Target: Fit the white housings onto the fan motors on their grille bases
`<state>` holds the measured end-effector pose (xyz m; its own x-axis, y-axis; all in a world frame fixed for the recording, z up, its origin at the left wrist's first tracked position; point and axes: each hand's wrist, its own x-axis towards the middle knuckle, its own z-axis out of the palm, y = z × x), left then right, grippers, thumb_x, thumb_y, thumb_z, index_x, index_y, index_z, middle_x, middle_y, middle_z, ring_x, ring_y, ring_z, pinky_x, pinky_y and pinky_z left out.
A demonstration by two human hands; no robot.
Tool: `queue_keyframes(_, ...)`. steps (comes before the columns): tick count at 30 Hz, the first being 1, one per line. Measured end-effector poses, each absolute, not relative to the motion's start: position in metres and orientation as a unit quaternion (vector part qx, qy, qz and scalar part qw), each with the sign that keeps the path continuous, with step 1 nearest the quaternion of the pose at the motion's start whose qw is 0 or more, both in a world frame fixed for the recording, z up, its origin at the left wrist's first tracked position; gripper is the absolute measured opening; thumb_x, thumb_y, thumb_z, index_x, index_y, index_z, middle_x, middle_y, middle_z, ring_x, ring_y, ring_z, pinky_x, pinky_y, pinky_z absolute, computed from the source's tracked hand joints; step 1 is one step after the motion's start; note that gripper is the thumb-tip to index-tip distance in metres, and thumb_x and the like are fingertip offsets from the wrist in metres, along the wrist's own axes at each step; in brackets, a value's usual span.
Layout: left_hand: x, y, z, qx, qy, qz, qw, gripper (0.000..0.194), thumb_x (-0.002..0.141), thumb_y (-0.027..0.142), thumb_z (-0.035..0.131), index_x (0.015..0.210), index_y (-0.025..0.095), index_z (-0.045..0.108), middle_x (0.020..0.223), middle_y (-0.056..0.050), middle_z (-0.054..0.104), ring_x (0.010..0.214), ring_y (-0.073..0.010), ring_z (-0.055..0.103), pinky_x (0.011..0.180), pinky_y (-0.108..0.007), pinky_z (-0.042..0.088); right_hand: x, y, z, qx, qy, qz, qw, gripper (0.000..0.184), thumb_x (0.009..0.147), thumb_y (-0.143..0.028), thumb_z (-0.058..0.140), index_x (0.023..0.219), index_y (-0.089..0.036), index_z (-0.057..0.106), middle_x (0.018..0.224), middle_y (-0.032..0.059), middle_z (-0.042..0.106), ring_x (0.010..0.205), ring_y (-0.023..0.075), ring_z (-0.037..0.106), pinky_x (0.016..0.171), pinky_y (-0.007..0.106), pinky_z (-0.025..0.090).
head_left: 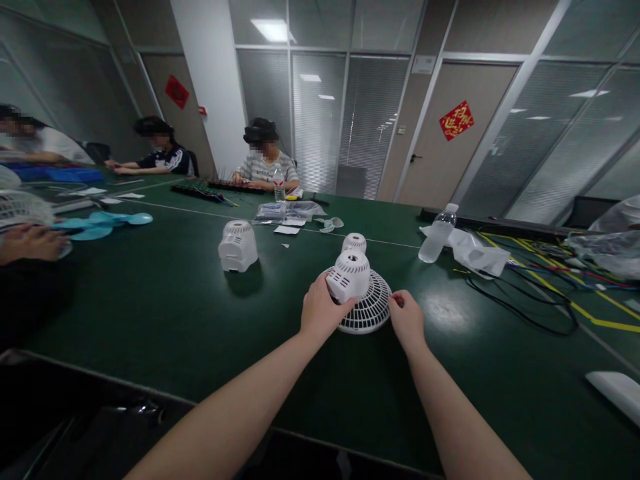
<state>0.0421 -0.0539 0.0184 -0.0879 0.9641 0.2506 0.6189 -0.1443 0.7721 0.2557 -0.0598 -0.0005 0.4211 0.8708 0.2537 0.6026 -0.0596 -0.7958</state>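
Note:
My left hand is wrapped round a white vented fan motor housing, held above a round white fan grille on the table. At the grille's right edge is my right hand, its fingers curled together; whether something small sits in them I cannot make out. Just behind the held piece stands another white vented housing, partly hidden. A further white motor housing stands by itself to the left.
On the green table are a water bottle, crumpled white plastic, black cables and pale fan blades. Blue fan blades lie at left, near another person's hand. Several people sit beyond.

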Motion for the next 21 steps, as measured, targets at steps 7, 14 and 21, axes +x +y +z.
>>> queue_keyframes(7,0.031,-0.054,0.033,0.634,0.636,0.374,0.233,0.073,0.07,0.045,0.085,0.132,0.026,0.051,0.13,-0.009,0.068,0.116,-0.0283,0.065,0.088,-0.035,0.053,0.263,-0.056,-0.003,-0.709,-0.5,0.148,0.474,0.017,0.077,-0.036,0.051,0.078,-0.022,0.06,0.076,0.0038,0.067,0.071,0.0233,0.061,0.067,0.034,0.043)
queue_keyframes(14,0.009,-0.054,0.047,0.624,0.661,0.374,0.183,0.072,0.069,0.047,0.083,0.13,0.025,0.053,0.121,-0.011,0.071,0.106,-0.0305,0.069,0.081,-0.038,0.054,0.269,-0.057,-0.006,-0.7,-0.495,0.146,0.494,0.017,0.077,-0.037,0.052,0.079,-0.023,0.062,0.076,0.0029,0.067,0.071,0.0232,0.061,0.066,0.034,0.045)
queue_keyframes(21,-0.057,-0.07,0.043,0.559,0.713,0.404,0.126,0.071,0.069,0.05,0.082,0.129,0.024,0.055,0.117,-0.011,0.073,0.102,-0.0291,0.071,0.086,-0.037,0.055,0.271,-0.056,-0.01,-0.692,-0.502,0.157,0.495,0.019,0.079,-0.038,0.053,0.08,-0.023,0.064,0.078,0.0032,0.067,0.073,0.0231,0.062,0.066,0.033,0.045)
